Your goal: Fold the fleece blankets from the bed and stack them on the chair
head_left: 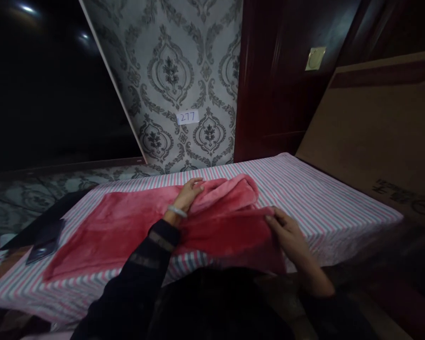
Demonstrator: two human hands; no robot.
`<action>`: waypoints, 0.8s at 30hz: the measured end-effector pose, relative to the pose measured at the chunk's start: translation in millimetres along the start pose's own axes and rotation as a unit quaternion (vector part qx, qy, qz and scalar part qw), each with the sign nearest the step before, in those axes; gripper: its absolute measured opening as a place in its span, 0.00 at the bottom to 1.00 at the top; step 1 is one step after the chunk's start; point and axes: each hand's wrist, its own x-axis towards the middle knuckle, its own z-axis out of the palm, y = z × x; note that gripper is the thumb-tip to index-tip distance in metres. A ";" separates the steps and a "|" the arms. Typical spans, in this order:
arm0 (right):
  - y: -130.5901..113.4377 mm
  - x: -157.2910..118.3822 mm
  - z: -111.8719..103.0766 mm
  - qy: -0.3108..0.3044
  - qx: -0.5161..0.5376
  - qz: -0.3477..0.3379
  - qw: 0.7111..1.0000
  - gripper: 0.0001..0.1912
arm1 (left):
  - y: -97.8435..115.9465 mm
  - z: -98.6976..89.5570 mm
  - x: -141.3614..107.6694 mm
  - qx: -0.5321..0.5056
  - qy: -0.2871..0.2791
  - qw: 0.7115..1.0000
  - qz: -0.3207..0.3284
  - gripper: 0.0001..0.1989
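Note:
A red plush cloth lies over the striped tablecloth, flat on the left and bunched in folds at its right part. My left hand, with a pale bangle at the wrist, rests at the bunched fold near the middle, fingers curled against the fabric; whether it pinches the fabric is unclear. At the right, my right hand pinches the cloth's right edge between thumb and fingers. The cloth between the hands hangs over the table's front edge.
The striped table extends to the right, beside a large cardboard box. A dark phone-like object lies at the left. Behind are a large black screen, patterned wallpaper and a paper label reading 277.

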 end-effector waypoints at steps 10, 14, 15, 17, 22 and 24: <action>-6.2 18.1 60.8 -0.137 -0.025 -0.003 0.990 0.14 | -63.2 6.8 -155.6 0.117 -0.049 0.988 0.087 0.25; -11.5 21.9 59.7 -0.142 -0.023 -0.020 0.989 0.14 | -55.2 8.5 -142.3 0.087 -0.045 0.993 0.071 0.19; -15.6 23.3 57.7 -0.142 -0.026 -0.028 0.989 0.14 | -53.3 8.1 -135.6 0.057 -0.029 0.997 0.053 0.15; -21.5 24.7 54.4 -0.144 -0.033 -0.036 0.988 0.14 | -52.4 7.8 -121.9 -0.052 0.030 0.998 -0.006 0.08; -11.3 15.0 51.2 -0.152 -0.039 -0.012 0.988 0.15 | -56.9 6.2 -96.4 -0.303 0.079 0.940 -0.134 0.15; -2.9 9.1 49.4 -0.155 -0.028 0.005 0.988 0.16 | -55.6 4.4 -88.2 -0.328 0.046 0.927 -0.176 0.20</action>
